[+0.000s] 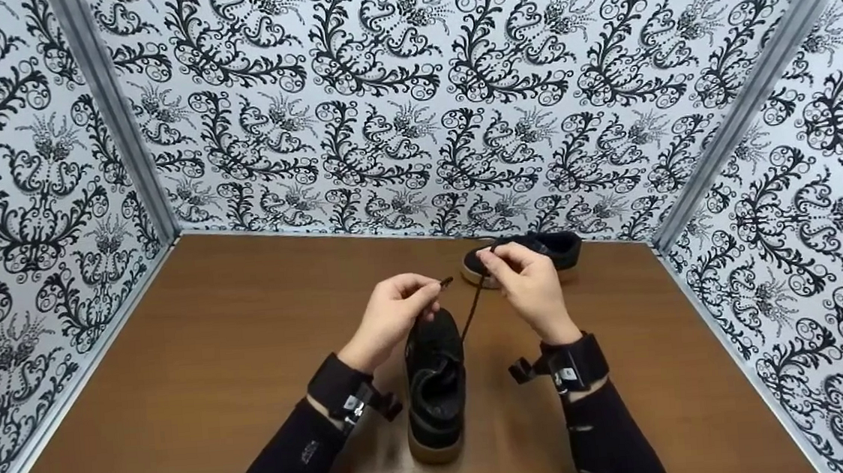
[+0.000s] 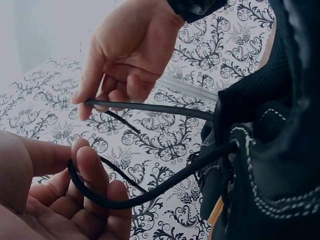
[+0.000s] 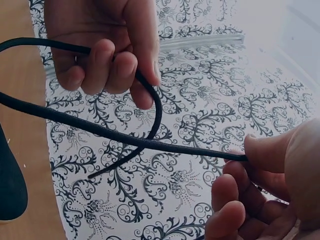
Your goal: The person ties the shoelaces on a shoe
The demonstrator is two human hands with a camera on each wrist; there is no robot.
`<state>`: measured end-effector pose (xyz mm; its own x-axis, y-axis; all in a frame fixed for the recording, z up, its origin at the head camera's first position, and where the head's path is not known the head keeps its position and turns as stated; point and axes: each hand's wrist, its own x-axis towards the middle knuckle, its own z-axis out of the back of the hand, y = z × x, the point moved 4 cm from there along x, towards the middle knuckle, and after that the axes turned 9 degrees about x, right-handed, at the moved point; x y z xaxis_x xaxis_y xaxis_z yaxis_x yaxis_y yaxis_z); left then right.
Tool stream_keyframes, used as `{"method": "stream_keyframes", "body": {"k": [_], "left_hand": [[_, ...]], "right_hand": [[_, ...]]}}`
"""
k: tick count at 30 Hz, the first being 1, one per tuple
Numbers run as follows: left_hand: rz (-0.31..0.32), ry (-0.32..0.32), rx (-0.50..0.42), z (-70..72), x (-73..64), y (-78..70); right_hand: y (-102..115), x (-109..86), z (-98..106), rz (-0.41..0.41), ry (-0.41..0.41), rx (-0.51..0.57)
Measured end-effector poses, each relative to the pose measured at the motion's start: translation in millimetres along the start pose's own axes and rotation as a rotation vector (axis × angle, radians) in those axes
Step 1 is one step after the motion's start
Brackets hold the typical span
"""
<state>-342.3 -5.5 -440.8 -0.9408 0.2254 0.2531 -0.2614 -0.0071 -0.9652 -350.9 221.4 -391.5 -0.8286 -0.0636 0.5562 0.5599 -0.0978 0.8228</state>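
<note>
A black shoe (image 1: 435, 425) with a gum-coloured sole stands upright on the table, toe pointing away from me. Over its toe end, my left hand (image 1: 397, 307) pinches one black shoelace (image 2: 165, 187) between thumb and fingers; that lace bends over the fingers and its free end hangs past them. Farther right, my right hand (image 1: 535, 288) pinches the other lace (image 3: 125, 142) between thumb and forefinger, and it runs taut from the shoe. The two hands are apart, both raised above the shoe. In the right wrist view only a dark edge of the shoe (image 3: 11, 185) shows.
A second black shoe (image 1: 567, 247) lies at the back right, partly behind my right hand. The brown wooden table (image 1: 248, 333) is walled by white panels (image 1: 382, 119) with black scrollwork, joined by grey corner strips.
</note>
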Motion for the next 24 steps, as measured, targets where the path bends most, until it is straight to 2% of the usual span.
{"method": "stream_keyframes", "body": {"k": [5,9,14,20,24], "left_hand": [[0.001,0.009,0.020,-4.7,1.0,4.3],[-0.002,0.048,0.031,-9.9,2.3,7.6],[0.015,0.097,0.018,-15.8,3.8,10.4],[0.074,0.122,-0.032,-18.0,5.3,13.1],[0.086,0.139,-0.030,-18.6,4.6,14.2]], "right_hand": [[1,-0.7,-1,-0.022,-0.028,0.046],[0,-0.7,-2,-0.046,-0.036,0.081],[-3,0.7,-5,-0.111,-0.052,0.199],[-13,0.9,-10,-0.209,-0.061,0.343],[-17,0.4,-14,-0.261,-0.056,0.438]]}}
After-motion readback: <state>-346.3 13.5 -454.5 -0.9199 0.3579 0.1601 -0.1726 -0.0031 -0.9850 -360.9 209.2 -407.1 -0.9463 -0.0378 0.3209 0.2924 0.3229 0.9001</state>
